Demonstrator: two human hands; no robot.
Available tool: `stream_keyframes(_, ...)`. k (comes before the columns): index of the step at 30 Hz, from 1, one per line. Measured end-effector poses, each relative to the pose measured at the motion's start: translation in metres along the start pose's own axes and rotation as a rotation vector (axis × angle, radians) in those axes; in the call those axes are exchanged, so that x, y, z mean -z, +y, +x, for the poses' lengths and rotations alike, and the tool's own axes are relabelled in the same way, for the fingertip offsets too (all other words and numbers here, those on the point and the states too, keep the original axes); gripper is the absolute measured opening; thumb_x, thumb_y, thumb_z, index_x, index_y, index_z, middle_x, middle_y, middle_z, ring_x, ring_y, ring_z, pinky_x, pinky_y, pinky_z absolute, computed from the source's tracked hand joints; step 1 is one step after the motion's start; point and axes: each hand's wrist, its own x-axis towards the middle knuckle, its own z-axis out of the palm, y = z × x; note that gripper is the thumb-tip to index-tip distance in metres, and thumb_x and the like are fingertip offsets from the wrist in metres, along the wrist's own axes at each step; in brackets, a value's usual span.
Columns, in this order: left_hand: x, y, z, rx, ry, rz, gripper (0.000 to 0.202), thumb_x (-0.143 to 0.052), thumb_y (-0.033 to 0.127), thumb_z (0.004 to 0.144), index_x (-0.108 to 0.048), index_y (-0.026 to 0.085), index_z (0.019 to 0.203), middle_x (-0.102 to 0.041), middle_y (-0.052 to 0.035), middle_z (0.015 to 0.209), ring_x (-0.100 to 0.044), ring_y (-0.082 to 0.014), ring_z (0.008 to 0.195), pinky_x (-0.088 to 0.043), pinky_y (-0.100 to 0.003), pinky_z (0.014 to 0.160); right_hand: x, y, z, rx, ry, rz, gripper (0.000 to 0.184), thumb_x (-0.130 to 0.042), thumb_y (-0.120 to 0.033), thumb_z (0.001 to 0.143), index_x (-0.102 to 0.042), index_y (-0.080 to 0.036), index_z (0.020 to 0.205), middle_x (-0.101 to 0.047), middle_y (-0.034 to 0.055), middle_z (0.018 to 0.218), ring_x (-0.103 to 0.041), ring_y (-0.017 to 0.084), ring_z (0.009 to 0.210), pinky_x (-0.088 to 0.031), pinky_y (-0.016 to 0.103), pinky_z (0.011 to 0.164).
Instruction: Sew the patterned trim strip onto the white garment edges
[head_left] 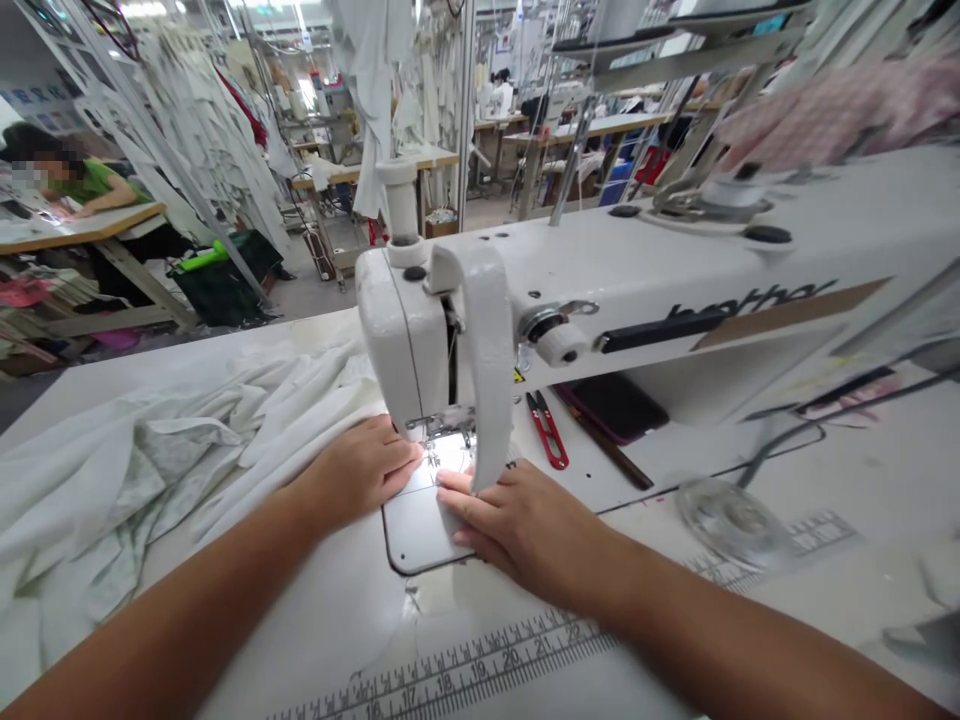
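Note:
A white sewing machine [637, 270] stands across the table, its needle and presser foot [442, 430] lit from above. My left hand [360, 470] lies flat, fingers together, on white fabric [150, 460] just left of the presser foot. My right hand [517, 525] rests flat on the grey needle plate [416, 525] in front of and right of the foot, fingers stretched toward the needle. Whether a thin piece of fabric lies under the right fingers is hard to tell.
Red thread snips [549, 430] and a dark phone [616, 405] lie under the machine arm. A printed ruler [465, 670] runs along the table's near edge. A clear bobbin-like disc [731, 520] sits at right. Another person [82, 185] works at a far-left table among hanging white garments.

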Motion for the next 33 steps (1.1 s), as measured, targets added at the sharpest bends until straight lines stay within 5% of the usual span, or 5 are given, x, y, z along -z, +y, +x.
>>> stream_keyframes(12,0.027,0.006,-0.038,0.195,0.000,-0.148,0.056,-0.068,0.055,0.077,-0.058,0.014,0.114,-0.062,-0.0160,0.114,-0.056,-0.0289,0.110,-0.046,-0.046,0.097,0.004,0.001,-0.004,0.093,0.069,-0.004,0.025,-0.046,-0.025,0.098,-0.064,-0.016,0.113,-0.065,0.0063,0.122,-0.059,0.022,0.105,-0.050,0.041,0.088)
stream_keyframes(16,0.047,0.065,-0.113,0.220,-0.098,-0.201,0.102,-0.082,0.061,0.053,-0.043,0.015,0.136,-0.049,-0.0233,0.135,-0.046,-0.0386,0.126,-0.031,-0.057,0.109,-0.001,-0.003,-0.008,0.184,0.140,-0.047,0.030,-0.041,-0.017,0.098,-0.061,-0.016,0.121,-0.065,0.0078,0.123,-0.060,0.023,0.109,-0.052,0.044,0.091)
stream_keyframes(19,0.054,0.123,-0.159,0.298,-0.010,-0.201,0.067,-0.077,0.037,0.071,-0.050,0.019,0.129,-0.059,-0.0182,0.124,-0.055,-0.0323,0.117,-0.037,-0.053,0.107,-0.005,-0.024,-0.007,0.284,0.115,-0.038,0.038,-0.045,-0.013,0.095,-0.054,-0.017,0.132,-0.055,0.0094,0.136,-0.053,0.023,0.122,-0.049,0.045,0.099)
stream_keyframes(26,0.098,0.218,-0.209,0.783,0.530,-0.729,0.008,-0.066,0.029,0.084,-0.070,0.023,0.082,-0.071,-0.0062,0.073,-0.068,-0.0197,0.069,-0.055,-0.029,0.064,-0.014,-0.118,0.024,0.375,-0.089,0.207,0.064,-0.055,-0.008,0.082,-0.040,-0.016,0.143,-0.035,0.0117,0.152,-0.035,0.026,0.135,-0.041,0.047,0.106)
stream_keyframes(33,0.179,0.264,-0.295,1.295,1.832,-0.655,0.029,-0.084,0.036,0.058,-0.066,0.018,0.074,-0.065,0.0037,0.065,-0.058,-0.0115,0.050,-0.051,-0.020,0.047,-0.026,-0.136,0.048,0.370,-0.088,0.363,0.023,-0.047,-0.023,0.096,-0.069,-0.024,0.088,-0.069,0.0057,0.090,-0.064,0.022,0.089,-0.055,0.035,0.075)
